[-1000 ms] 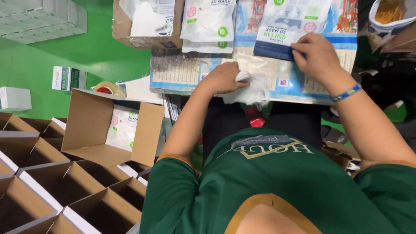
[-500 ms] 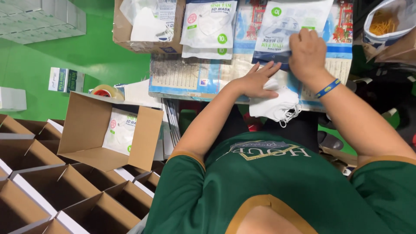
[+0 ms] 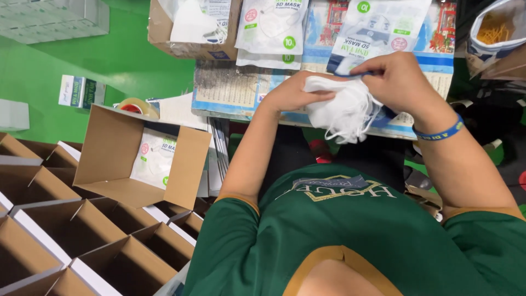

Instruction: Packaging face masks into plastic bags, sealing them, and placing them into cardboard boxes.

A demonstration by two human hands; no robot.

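My left hand (image 3: 293, 93) and my right hand (image 3: 397, 82) both grip a bundle of white face masks (image 3: 342, 112), whose ear loops hang down over the table's near edge. The right wrist wears a blue band. Just beyond my right hand lies a white printed mask pouch (image 3: 378, 27) on the paper-covered table (image 3: 230, 87). More mask pouches (image 3: 271, 27) lie further left on it.
An open cardboard box (image 3: 126, 159) at my left holds a packed mask pouch (image 3: 156, 164). Rows of empty cartons (image 3: 82, 235) fill the lower left. A tape roll (image 3: 134, 105) and a small box (image 3: 82, 92) are by the green floor. A bag of yellow pieces (image 3: 496, 27) sits top right.
My left hand had the masks pressed on the table while the right rested on the pouch. Now both hands have come together and hold the bundle up.
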